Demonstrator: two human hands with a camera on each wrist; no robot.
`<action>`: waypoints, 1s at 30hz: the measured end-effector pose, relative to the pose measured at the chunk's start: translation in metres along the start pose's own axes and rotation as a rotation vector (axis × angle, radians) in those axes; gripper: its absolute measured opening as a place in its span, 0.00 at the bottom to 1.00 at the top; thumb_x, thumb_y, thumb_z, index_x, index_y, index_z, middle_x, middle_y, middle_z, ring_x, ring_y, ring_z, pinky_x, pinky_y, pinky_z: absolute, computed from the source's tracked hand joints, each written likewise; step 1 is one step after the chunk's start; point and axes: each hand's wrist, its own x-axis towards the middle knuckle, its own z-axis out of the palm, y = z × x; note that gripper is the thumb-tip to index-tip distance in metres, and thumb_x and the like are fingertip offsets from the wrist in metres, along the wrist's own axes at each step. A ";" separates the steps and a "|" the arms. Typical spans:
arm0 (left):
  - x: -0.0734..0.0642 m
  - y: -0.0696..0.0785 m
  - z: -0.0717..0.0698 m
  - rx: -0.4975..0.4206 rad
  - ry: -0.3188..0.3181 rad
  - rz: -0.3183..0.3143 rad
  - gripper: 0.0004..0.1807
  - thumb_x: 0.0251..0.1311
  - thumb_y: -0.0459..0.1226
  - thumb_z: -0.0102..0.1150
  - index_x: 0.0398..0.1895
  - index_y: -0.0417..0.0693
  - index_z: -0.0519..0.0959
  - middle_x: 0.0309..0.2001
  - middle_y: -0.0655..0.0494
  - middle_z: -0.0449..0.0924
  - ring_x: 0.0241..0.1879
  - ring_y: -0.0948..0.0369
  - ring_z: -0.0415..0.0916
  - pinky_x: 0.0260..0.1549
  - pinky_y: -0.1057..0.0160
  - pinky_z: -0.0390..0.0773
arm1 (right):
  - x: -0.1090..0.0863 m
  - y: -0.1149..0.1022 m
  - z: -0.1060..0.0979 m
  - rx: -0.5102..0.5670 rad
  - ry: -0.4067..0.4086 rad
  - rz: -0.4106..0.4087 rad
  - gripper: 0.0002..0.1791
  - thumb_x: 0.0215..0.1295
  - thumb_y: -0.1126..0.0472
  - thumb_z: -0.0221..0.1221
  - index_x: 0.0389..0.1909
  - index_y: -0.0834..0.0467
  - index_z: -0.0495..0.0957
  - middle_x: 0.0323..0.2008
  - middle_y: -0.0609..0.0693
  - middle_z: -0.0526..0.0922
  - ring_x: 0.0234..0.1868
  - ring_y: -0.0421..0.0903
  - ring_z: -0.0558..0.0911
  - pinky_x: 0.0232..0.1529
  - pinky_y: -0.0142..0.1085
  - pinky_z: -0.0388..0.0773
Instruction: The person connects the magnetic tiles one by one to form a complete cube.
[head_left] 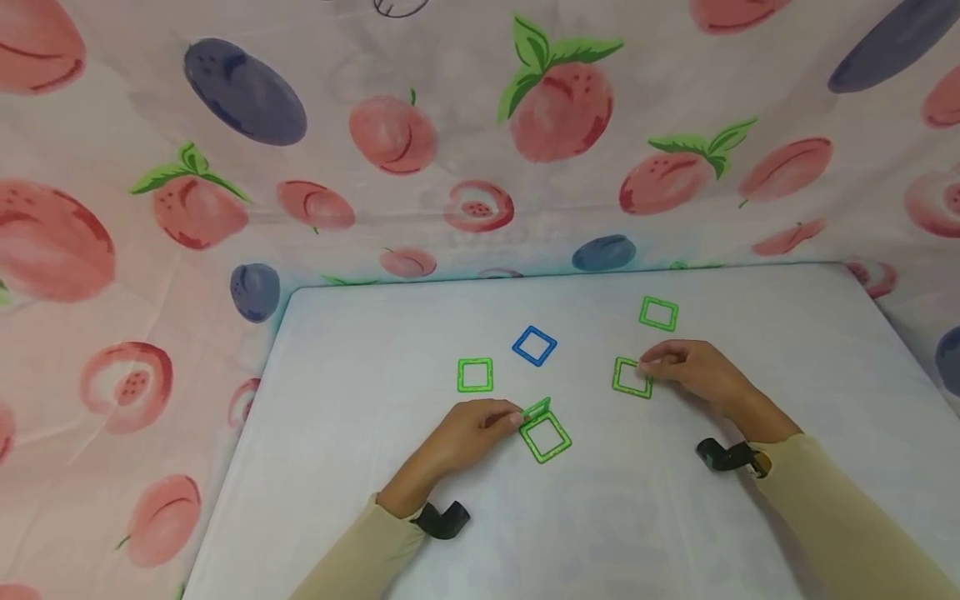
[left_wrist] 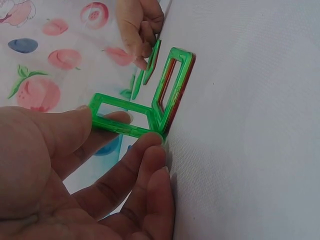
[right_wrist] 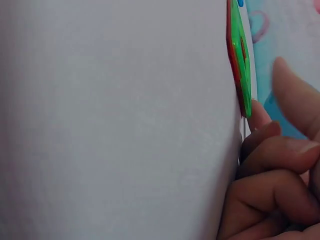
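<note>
My left hand (head_left: 468, 433) pinches a green square magnetic tile (head_left: 536, 409) between thumb and fingertips. That tile stands tilted up, its lower edge against a second green square tile (head_left: 557, 452) lying flat on the white table. In the left wrist view the two meet at an angle, and the flat one shows a red underside (left_wrist: 175, 107). To the right, my right hand (head_left: 693, 375) reaches the right edge of another flat green tile (head_left: 615, 374). A fingertip touches that tile (right_wrist: 240, 60) in the right wrist view, while the thumb (right_wrist: 295, 95) stays apart from it.
A blue square tile (head_left: 525, 357) lies flat between the hands, farther back. One green tile (head_left: 476, 389) is left of it, and another green tile (head_left: 662, 300) lies at the back right. A fruit-patterned cloth (head_left: 480, 125) rises behind the table (head_left: 600, 533).
</note>
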 end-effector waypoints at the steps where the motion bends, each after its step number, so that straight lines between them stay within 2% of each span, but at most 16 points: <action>1: 0.000 0.000 0.000 -0.004 -0.001 0.000 0.14 0.76 0.49 0.53 0.50 0.59 0.87 0.45 0.64 0.86 0.44 0.63 0.77 0.49 0.58 0.75 | 0.000 0.000 0.000 -0.014 0.006 0.000 0.32 0.61 0.38 0.69 0.56 0.58 0.82 0.38 0.51 0.80 0.43 0.48 0.73 0.46 0.39 0.68; 4: -0.001 -0.001 0.000 -0.010 -0.005 -0.002 0.14 0.75 0.50 0.54 0.51 0.58 0.87 0.45 0.64 0.86 0.44 0.64 0.77 0.49 0.59 0.75 | -0.001 0.000 0.001 -0.058 0.022 -0.009 0.31 0.58 0.39 0.72 0.52 0.57 0.83 0.30 0.48 0.76 0.36 0.46 0.72 0.41 0.38 0.68; 8: 0.000 -0.001 0.000 -0.007 -0.004 -0.002 0.15 0.75 0.50 0.54 0.51 0.58 0.87 0.45 0.64 0.86 0.43 0.64 0.77 0.48 0.59 0.75 | -0.001 -0.001 0.002 -0.097 0.042 -0.026 0.29 0.57 0.41 0.73 0.49 0.58 0.83 0.27 0.46 0.74 0.34 0.44 0.72 0.40 0.38 0.68; 16: 0.001 -0.003 0.000 0.006 0.007 -0.009 0.14 0.75 0.50 0.54 0.50 0.58 0.87 0.45 0.64 0.86 0.43 0.64 0.77 0.47 0.59 0.75 | 0.000 -0.007 0.008 -0.160 0.093 -0.024 0.23 0.59 0.43 0.73 0.44 0.58 0.87 0.26 0.46 0.73 0.34 0.46 0.71 0.37 0.39 0.66; 21: 0.000 -0.003 0.000 0.001 0.005 -0.003 0.14 0.75 0.49 0.54 0.50 0.58 0.87 0.44 0.64 0.86 0.43 0.64 0.77 0.47 0.60 0.75 | 0.001 -0.010 0.009 -0.198 0.084 -0.033 0.21 0.61 0.44 0.71 0.43 0.58 0.87 0.26 0.46 0.74 0.36 0.47 0.71 0.38 0.40 0.65; 25: 0.000 -0.003 0.000 -0.002 0.002 0.007 0.14 0.75 0.49 0.54 0.50 0.58 0.87 0.43 0.65 0.86 0.42 0.64 0.77 0.46 0.60 0.75 | -0.001 -0.006 0.004 -0.170 0.035 -0.027 0.23 0.63 0.40 0.69 0.42 0.57 0.86 0.29 0.47 0.75 0.38 0.46 0.71 0.38 0.38 0.66; 30: 0.000 -0.004 0.000 0.001 0.002 0.013 0.15 0.76 0.49 0.54 0.52 0.56 0.87 0.44 0.64 0.86 0.43 0.64 0.77 0.48 0.59 0.76 | -0.003 -0.002 0.002 -0.007 -0.062 0.039 0.25 0.63 0.38 0.67 0.44 0.56 0.85 0.38 0.47 0.76 0.40 0.46 0.69 0.37 0.36 0.66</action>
